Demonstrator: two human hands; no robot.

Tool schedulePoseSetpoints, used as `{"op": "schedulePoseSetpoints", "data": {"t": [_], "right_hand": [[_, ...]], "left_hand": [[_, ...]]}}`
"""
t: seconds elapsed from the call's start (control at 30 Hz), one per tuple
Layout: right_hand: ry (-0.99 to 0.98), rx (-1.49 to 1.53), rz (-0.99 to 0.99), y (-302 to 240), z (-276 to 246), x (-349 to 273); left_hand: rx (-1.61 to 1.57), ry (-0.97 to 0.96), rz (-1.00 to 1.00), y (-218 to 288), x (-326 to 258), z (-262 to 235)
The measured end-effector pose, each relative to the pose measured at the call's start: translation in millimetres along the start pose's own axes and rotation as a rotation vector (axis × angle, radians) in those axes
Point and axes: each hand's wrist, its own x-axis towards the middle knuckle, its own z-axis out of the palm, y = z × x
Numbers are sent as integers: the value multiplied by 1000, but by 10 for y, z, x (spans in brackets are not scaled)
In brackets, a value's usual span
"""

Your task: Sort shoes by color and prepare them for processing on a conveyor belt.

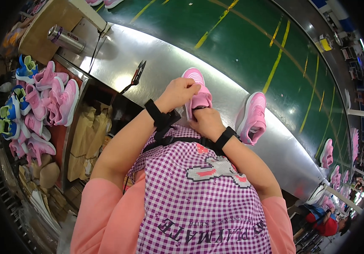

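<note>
- Two hands meet on one pink shoe (pixel 197 94) at the near edge of the steel table (pixel 156 59), close to the person's chest.
- Left hand (pixel 178 93), its grip closed, pinches the shoe's upper from the left side, fingers curled over the top near the opening.
- Right hand (pixel 207 122) holds the shoe's near end from below and the right; its fingers are mostly hidden under the shoe, so that grip seems closed on it, though the view is poor.
- Long axis of the held shoe runs away from the person, toe pointing toward the green conveyor belt (pixel 241 34), heel end toward the body.
- Both wrists carry black bands.
- Second pink shoe (pixel 253 118) lies on the table just right of the hands, apart from them, its long axis also running roughly away from the person.
- Black scissors (pixel 135 76) lie on the table to the left, well apart from the hands.
- Metal flask (pixel 66 39) lies farther left, on its side.
- Many pink and blue shoes (pixel 38 106) are heaped on a shelf at far left.
</note>
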Motion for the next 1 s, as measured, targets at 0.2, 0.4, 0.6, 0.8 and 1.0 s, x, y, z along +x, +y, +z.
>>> {"op": "schedulePoseSetpoints", "data": {"t": [0.2, 0.4, 0.6, 0.8, 1.0], "right_hand": [[-2, 434, 243, 165, -156, -274], [57, 527, 295, 207, -138, -370], [28, 577, 336, 279, -84, -395], [59, 626, 311, 327, 10, -390], [81, 596, 321, 313, -28, -322]], "left_hand": [[-510, -289, -267, 82, -36, 168], [-321, -292, -180, 98, 53, 261], [-233, -368, -217, 98, 24, 271], [-81, -299, -43, 25, -64, 375], [34, -250, -162, -25, -59, 437]]}}
